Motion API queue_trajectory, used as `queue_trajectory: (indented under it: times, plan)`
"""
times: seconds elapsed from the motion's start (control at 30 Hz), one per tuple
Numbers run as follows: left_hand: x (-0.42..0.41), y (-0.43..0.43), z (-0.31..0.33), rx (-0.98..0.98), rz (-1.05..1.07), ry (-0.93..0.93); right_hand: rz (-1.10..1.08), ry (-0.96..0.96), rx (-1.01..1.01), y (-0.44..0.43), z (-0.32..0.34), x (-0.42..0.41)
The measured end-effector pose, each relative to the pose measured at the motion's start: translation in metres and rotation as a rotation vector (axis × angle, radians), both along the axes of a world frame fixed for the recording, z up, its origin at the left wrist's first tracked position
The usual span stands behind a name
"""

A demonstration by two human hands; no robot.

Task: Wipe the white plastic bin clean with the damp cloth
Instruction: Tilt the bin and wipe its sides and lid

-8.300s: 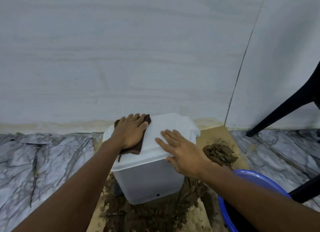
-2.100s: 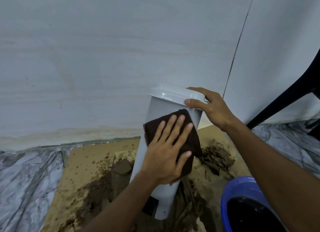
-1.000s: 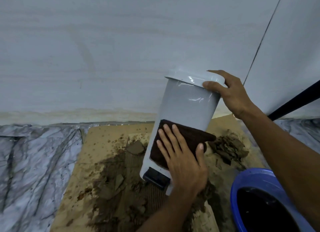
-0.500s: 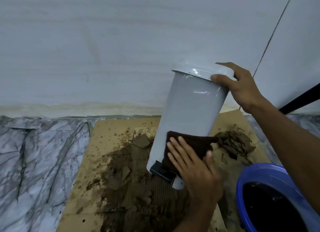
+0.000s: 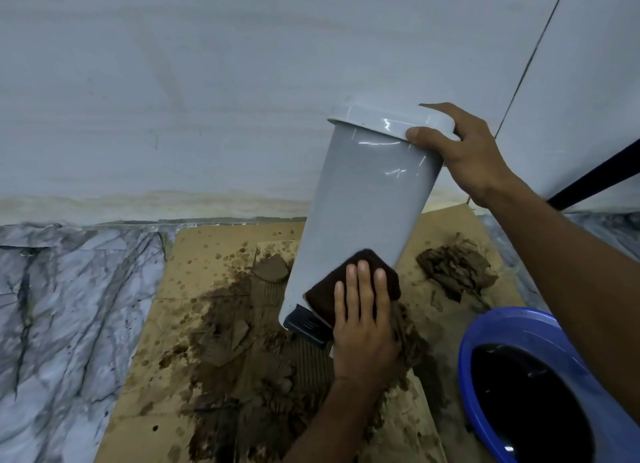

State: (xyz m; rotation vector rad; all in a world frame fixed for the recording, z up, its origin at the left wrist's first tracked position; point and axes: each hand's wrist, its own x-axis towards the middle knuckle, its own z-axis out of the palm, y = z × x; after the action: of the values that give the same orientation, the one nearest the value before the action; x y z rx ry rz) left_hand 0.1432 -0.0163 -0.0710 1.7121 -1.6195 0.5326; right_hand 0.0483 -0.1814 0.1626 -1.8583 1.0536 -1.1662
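A tall white plastic bin (image 5: 367,199) with its lid on leans to the right over a wet cardboard sheet. A black pedal (image 5: 306,325) shows at its bottom edge. My right hand (image 5: 460,151) grips the lid rim at the top right, thumb on the front. My left hand (image 5: 363,324) presses a dark brown cloth (image 5: 327,294) flat against the bin's lower front, fingers straight.
Soaked cardboard (image 5: 214,268) with brown mush covers the marble floor (image 5: 69,306). A clump of wet pulp (image 5: 453,272) lies right of the bin. A blue basin (image 5: 526,386) of dark water stands at bottom right. A black chair leg (image 5: 595,178) crosses the right edge. A wall stands close behind.
My left hand has slid the cloth down the bin's front to near the pedal. My right hand still holds the lid rim and the bin stays tilted.
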Motion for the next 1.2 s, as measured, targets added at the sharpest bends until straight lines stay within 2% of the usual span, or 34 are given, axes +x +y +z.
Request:
queue_trajectory:
  times: [0.17, 0.3, 0.37, 0.5, 0.63, 0.7, 0.87, 1.0, 1.2]
  plan:
    - [0.013, 0.016, -0.029, 0.065, -0.068, -0.249, 0.001, -0.012, 0.004, 0.000, 0.001, 0.003]
    - [0.015, 0.011, -0.018, 0.042, -0.041, -0.218, -0.011, -0.026, 0.019, -0.003, 0.001, 0.005]
    - [0.014, -0.002, 0.003, 0.029, -0.010, -0.091, -0.023, -0.027, 0.023, -0.006, 0.000, 0.004]
    - [0.012, -0.026, 0.058, 0.058, -0.008, 0.284, -0.027, -0.015, 0.022, -0.008, -0.001, 0.000]
    - [0.016, -0.031, 0.079, 0.076, 0.035, 0.533, -0.021, 0.010, -0.012, -0.006, -0.001, 0.000]
    - [0.019, -0.029, 0.081, 0.088, 0.117, 0.673, -0.007, 0.028, -0.025, -0.004, -0.001, 0.002]
    - [0.041, -0.028, 0.088, 0.245, 0.454, 1.167, 0.025, 0.042, -0.060, 0.006, 0.000, 0.005]
    - [0.060, -0.035, 0.099, 0.353, 0.618, 1.279, 0.048, 0.055, -0.085, 0.013, 0.002, 0.013]
    - [0.078, -0.042, 0.105, 0.520, 0.620, 1.314, 0.060, 0.040, -0.081, 0.011, 0.002, 0.009]
